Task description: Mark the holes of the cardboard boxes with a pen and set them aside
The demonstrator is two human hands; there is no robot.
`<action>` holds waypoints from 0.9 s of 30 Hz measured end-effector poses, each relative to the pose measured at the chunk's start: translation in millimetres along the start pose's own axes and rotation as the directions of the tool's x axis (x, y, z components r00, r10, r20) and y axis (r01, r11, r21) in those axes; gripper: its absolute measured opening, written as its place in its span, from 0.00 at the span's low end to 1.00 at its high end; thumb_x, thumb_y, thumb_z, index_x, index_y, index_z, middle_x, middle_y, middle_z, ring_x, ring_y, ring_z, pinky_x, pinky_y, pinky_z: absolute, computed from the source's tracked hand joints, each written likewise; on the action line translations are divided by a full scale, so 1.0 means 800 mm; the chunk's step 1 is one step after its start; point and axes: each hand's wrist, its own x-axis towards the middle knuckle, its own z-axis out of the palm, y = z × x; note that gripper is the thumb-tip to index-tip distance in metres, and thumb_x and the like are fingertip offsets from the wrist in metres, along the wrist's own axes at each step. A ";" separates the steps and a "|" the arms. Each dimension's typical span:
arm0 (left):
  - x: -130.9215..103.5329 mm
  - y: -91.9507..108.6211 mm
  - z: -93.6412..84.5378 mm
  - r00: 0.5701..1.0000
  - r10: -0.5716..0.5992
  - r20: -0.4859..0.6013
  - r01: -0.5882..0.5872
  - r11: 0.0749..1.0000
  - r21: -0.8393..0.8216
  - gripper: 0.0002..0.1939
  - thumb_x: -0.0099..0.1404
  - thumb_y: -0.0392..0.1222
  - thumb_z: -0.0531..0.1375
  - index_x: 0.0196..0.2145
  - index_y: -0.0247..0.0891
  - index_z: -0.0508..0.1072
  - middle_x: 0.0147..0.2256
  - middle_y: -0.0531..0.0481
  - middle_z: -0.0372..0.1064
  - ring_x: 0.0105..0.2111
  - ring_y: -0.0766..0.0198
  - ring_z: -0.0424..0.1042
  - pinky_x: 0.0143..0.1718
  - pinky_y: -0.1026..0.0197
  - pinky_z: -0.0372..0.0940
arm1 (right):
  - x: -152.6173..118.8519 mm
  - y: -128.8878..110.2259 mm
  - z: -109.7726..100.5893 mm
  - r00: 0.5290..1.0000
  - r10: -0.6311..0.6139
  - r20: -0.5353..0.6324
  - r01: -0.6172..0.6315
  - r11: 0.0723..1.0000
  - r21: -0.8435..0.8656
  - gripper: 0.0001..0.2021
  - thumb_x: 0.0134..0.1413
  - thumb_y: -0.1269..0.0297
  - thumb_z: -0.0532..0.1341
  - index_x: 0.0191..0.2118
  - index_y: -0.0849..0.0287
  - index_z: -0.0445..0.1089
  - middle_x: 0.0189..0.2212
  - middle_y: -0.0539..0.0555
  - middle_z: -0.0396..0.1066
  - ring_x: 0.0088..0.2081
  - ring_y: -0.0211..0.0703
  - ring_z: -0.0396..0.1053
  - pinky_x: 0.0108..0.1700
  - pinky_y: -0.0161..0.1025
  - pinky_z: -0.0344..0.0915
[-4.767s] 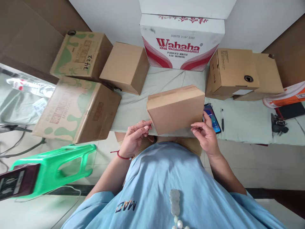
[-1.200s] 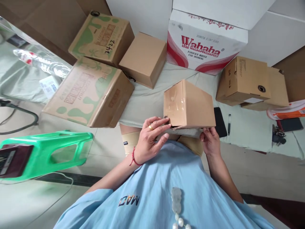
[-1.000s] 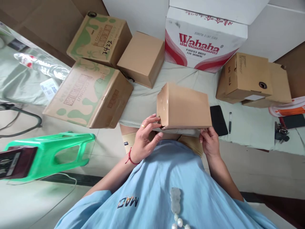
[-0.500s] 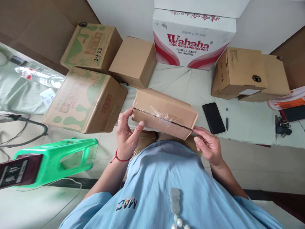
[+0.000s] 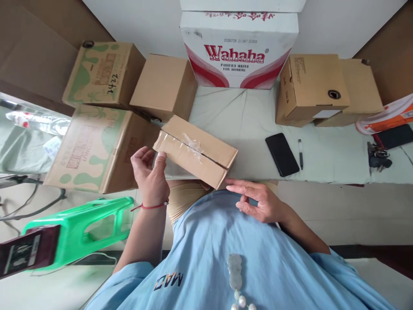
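Observation:
A small brown cardboard box (image 5: 195,150) with crinkled clear tape across its seam lies tilted at the table's front edge. My left hand (image 5: 150,176), with a red cord on the wrist, grips the box's left end between thumb and fingers. Close to the box's lower right corner is my right hand (image 5: 256,199), its fingers spread and holding nothing. Right of the box, a black phone (image 5: 282,154) and a pen (image 5: 300,154) lie on the pale green cloth.
Several cardboard boxes (image 5: 97,73) stand at the left. A white Wahaha carton (image 5: 238,47) is at the back, with brown boxes (image 5: 318,82) right of it. Keys (image 5: 379,157) lie far right. A green stool (image 5: 77,226) stands lower left.
The small box has moved left and turned, showing more of its taped side. My left hand has moved left with it. My right hand has let go of its right end and opened.

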 end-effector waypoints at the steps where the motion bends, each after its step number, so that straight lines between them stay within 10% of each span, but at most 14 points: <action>1: -0.001 -0.001 0.001 0.997 -0.071 -0.021 0.070 0.997 -0.043 0.30 0.63 0.61 0.75 0.55 0.51 0.71 0.61 0.45 0.69 0.65 0.51 0.69 0.56 0.51 0.75 | 0.004 0.001 -0.002 1.000 -0.007 -0.018 0.006 0.999 -0.040 0.24 0.74 0.63 0.64 0.71 0.45 0.72 0.69 0.58 0.76 0.32 0.34 0.80 0.42 0.40 0.83; 4: -0.011 -0.004 0.004 0.977 -0.212 -0.017 0.210 0.974 -0.088 0.31 0.60 0.66 0.75 0.52 0.50 0.71 0.58 0.46 0.72 0.61 0.51 0.73 0.46 0.54 0.78 | 0.006 0.010 -0.027 0.951 0.080 -0.299 -0.156 0.958 -0.241 0.18 0.74 0.58 0.62 0.64 0.49 0.78 0.52 0.56 0.86 0.36 0.43 0.82 0.44 0.42 0.82; 7: -0.027 -0.007 0.009 0.966 -0.252 0.061 0.256 0.964 -0.078 0.33 0.59 0.71 0.74 0.51 0.50 0.74 0.61 0.44 0.71 0.63 0.48 0.72 0.45 0.55 0.79 | -0.012 0.035 -0.084 0.685 0.102 -0.722 -0.512 0.772 -0.377 0.17 0.72 0.53 0.61 0.54 0.54 0.82 0.40 0.57 0.84 0.36 0.48 0.80 0.46 0.46 0.79; 10: -0.036 -0.011 0.016 0.957 -0.272 0.104 0.280 0.957 -0.071 0.34 0.60 0.74 0.72 0.51 0.49 0.76 0.66 0.41 0.70 0.67 0.45 0.70 0.45 0.54 0.80 | -0.045 0.067 -0.147 0.467 0.058 -0.882 -0.776 0.506 -0.377 0.18 0.65 0.55 0.60 0.51 0.59 0.82 0.40 0.61 0.81 0.37 0.51 0.76 0.49 0.51 0.76; 14: -0.036 -0.009 0.028 0.954 -0.260 0.151 0.276 0.957 -0.095 0.32 0.60 0.73 0.73 0.50 0.50 0.76 0.69 0.43 0.67 0.69 0.43 0.67 0.47 0.53 0.81 | -0.081 0.102 -0.193 0.412 0.249 -0.876 -0.898 0.273 -0.345 0.19 0.60 0.55 0.62 0.49 0.61 0.81 0.36 0.62 0.77 0.44 0.59 0.76 0.52 0.54 0.73; 27: -0.030 0.010 0.048 0.927 -0.330 0.177 0.357 0.920 -0.158 0.34 0.52 0.68 0.78 0.49 0.45 0.79 0.64 0.40 0.72 0.66 0.41 0.70 0.48 0.50 0.82 | -0.086 0.124 -0.226 0.316 0.490 -0.813 -0.946 0.096 -0.310 0.13 0.55 0.59 0.67 0.44 0.56 0.79 0.36 0.61 0.83 0.41 0.61 0.79 0.44 0.51 0.70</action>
